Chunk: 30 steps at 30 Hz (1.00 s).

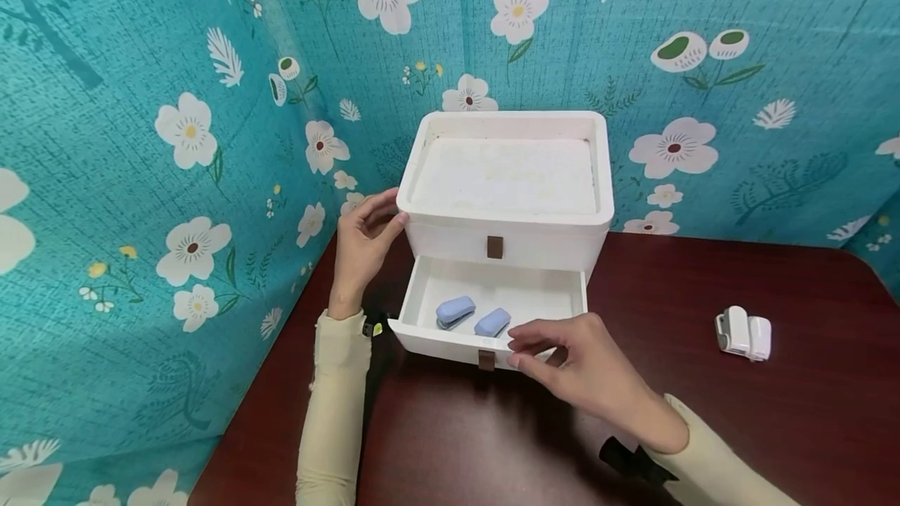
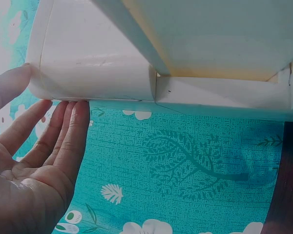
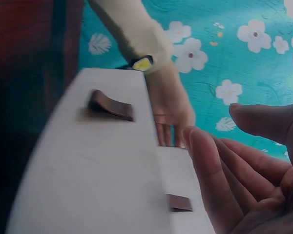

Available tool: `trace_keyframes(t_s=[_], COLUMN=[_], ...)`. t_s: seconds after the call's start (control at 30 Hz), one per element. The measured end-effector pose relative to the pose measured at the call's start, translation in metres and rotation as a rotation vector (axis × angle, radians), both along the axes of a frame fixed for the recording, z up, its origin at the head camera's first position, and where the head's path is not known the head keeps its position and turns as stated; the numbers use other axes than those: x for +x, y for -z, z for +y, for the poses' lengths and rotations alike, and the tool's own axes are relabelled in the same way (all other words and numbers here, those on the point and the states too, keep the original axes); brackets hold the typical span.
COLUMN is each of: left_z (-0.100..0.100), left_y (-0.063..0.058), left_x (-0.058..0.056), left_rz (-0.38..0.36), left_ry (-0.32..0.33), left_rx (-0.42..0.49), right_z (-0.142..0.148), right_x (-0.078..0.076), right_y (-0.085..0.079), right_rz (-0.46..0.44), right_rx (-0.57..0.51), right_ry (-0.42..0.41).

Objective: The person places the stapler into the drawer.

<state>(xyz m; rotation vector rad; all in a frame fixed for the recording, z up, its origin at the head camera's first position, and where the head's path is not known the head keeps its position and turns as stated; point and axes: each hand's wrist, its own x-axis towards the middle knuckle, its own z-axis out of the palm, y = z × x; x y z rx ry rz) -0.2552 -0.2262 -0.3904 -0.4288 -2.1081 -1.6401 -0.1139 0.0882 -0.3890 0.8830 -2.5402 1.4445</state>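
Observation:
A white two-tier drawer box (image 1: 503,178) stands against the curtain with its lower drawer (image 1: 537,295) pulled out. Two small light-blue stapler-like things (image 1: 455,311) lie in that drawer. At the box's upper left corner, my left hand (image 1: 362,244) rests its thumb near the front and its fairly straight fingers (image 2: 75,126) along the side. My right hand (image 1: 580,358) is over the drawer's front edge, right of its brown pull tab (image 1: 487,359). The right wrist view shows the right fingers (image 3: 210,165) loosely bent, thumb apart, nothing between them.
Two small white stapler-like things (image 1: 744,333) lie side by side on the dark red table (image 1: 794,412), to the right. A teal flowered curtain (image 1: 548,61) bounds the table at the back and left. The upper drawer, with a brown tab (image 1: 495,247), is closed.

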Motion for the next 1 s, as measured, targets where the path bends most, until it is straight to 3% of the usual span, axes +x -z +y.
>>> trace_keyframes(t_s=[0.2,0.47,0.7,0.87,1.0], left_z=[0.0,0.0,0.0,0.0,0.001], left_y=[0.0,-0.001,-0.001,-0.001,-0.001], left_x=[-0.001,0.0,-0.001,-0.001,0.0], left_rz=[-0.001,-0.008,0.002,0.007,0.005], left_ry=[0.002,-0.002,-0.001,0.006,0.006], left_rx=[0.004,0.0,-0.007,-0.003,0.0], right_z=[-0.002,-0.011,-0.016,-0.019,-0.023], right_x=[0.009,0.019,0.019,0.018,0.019], right_y=[0.023,0.052,0.067,0.074,0.079], right_rz=[0.007,0.131,0.169,0.093,-0.017], right_rx=[-0.027,-0.061,-0.005,0.035,-0.013], right_ry=[0.016,0.058,0.11,0.083,0.026])
